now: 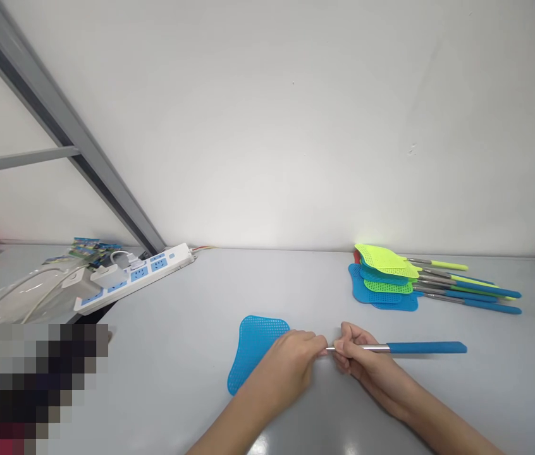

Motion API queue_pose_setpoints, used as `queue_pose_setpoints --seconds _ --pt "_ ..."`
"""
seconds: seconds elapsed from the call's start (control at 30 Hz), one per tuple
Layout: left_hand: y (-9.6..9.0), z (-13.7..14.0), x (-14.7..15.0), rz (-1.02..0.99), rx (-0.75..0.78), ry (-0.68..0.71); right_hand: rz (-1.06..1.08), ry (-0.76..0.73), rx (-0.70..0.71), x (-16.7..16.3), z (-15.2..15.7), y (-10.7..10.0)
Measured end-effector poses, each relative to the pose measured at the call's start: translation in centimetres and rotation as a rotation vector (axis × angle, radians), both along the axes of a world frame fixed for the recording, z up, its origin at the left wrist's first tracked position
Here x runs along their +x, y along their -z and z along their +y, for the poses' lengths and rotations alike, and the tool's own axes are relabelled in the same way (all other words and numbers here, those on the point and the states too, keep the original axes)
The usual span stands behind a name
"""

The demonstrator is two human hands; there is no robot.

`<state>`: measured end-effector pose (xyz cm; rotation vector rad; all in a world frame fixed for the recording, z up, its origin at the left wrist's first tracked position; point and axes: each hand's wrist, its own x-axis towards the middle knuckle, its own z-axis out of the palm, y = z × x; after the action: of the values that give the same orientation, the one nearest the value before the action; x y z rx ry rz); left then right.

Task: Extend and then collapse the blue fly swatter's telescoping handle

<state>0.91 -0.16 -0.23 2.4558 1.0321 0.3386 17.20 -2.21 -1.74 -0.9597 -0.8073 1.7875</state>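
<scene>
A blue fly swatter (pixel 258 344) lies level in front of me, its perforated head to the left and its blue grip to the right. My left hand (pixel 298 354) is closed around the neck, where the head meets the metal rod, and hides that joint. Just to the right, my right hand (pixel 360 354) pinches the silver rod between thumb and fingers. A short stretch of thin rod shows between the two hands. The blue handle extends free beyond my right hand.
A pile of yellow, green and blue fly swatters (pixel 386 278) lies at the back right, handles pointing right. A white power strip (pixel 139 275) with plugs and cables sits at the back left, near a grey metal post (pixel 78 139). Colourful packets (pixel 94 246) lie beyond it.
</scene>
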Motion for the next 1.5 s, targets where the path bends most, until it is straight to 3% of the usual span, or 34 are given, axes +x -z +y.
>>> queue_pose_setpoints --seconds 0.43,1.5 --pt "-1.0 0.6 -0.8 -0.015 -0.059 -0.019 -0.005 0.016 0.022 0.7 0.3 -0.1" --pt "-1.9 1.4 -2.0 0.024 -0.038 -0.095 0.013 0.076 0.056 2.1 1.2 -0.4"
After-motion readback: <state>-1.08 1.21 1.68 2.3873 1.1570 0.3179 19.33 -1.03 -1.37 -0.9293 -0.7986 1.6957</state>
